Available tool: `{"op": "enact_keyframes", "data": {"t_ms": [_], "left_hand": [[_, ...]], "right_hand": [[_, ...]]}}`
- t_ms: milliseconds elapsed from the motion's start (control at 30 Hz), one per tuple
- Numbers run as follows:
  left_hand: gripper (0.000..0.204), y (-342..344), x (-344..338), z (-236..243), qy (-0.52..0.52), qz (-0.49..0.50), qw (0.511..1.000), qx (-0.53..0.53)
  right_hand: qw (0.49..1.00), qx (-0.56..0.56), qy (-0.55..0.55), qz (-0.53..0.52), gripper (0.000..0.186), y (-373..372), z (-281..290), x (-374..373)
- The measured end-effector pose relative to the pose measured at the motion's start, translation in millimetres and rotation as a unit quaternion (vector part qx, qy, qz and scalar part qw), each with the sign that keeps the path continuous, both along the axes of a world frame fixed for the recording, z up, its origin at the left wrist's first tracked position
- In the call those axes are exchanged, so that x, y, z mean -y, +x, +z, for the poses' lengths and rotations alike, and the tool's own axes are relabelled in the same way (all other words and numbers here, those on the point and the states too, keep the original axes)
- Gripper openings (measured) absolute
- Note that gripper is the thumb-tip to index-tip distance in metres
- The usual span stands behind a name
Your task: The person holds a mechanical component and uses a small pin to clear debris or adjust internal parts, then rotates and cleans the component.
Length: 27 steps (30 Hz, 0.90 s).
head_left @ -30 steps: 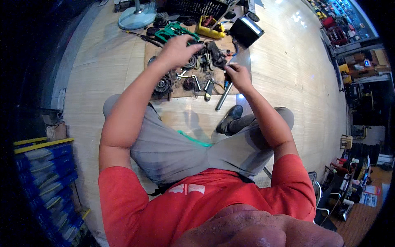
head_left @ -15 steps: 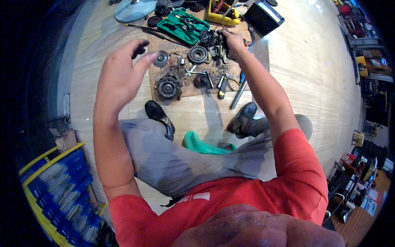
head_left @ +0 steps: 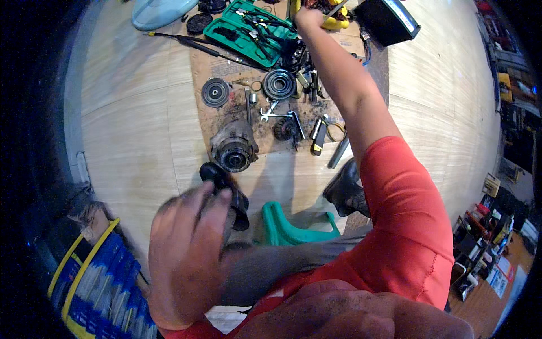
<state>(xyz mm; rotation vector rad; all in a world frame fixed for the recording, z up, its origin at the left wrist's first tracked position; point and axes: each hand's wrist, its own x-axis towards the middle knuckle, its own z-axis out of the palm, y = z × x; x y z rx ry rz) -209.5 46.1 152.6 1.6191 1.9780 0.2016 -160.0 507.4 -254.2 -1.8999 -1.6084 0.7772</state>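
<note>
My left hand is raised low in the view, over my leg. Motion blurs it, but its fingers look loosely bent and apart, with nothing seen in them. My right arm stretches far forward, and my right hand is curled beside a yellow container holding reddish stuff and a metal strip. What its fingers close on is hidden. Nearest it lies an open green tool case with several pliers. On stained cardboard stand a grimy round metal housing, a grooved pulley and a round plate.
Open-end wrenches, a toothed dark part, a utility knife and a grey bar lie on the cardboard. A black box stands far right. A green plastic stool is between my feet; a blue-yellow rack stands left.
My left hand has dropped back from beside the round plate to over my leg. My right hand has moved farther forward, from the dark metal parts to the yellow container. The view has shifted.
</note>
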Motion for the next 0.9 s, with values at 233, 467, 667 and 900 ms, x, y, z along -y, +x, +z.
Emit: {"op": "enact_keyframes", "data": {"t_ms": [233, 467, 667, 900], "left_hand": [[0.084, -13, 7, -30, -0.103, -0.022, 0.994, -0.004], [0.068, 0, 0, -19, -0.001, -0.072, 0.997, 0.003], [0.066, 39, 14, 2, 0.091, -0.099, 0.990, -0.027], [0.046, 57, 27, 3, 0.187, 0.025, 0.977, -0.097]], "right_hand": [[0.998, -0.010, -0.062, -0.031, 0.045, -27, 19, -18], [0.977, -0.045, -0.069, 0.195, 0.042, 83, -3, 121], [0.933, -0.226, -0.231, 0.156, 0.035, 174, 94, 219], [0.795, -0.560, 0.040, 0.231, 0.019, 222, 415, 301]]}}
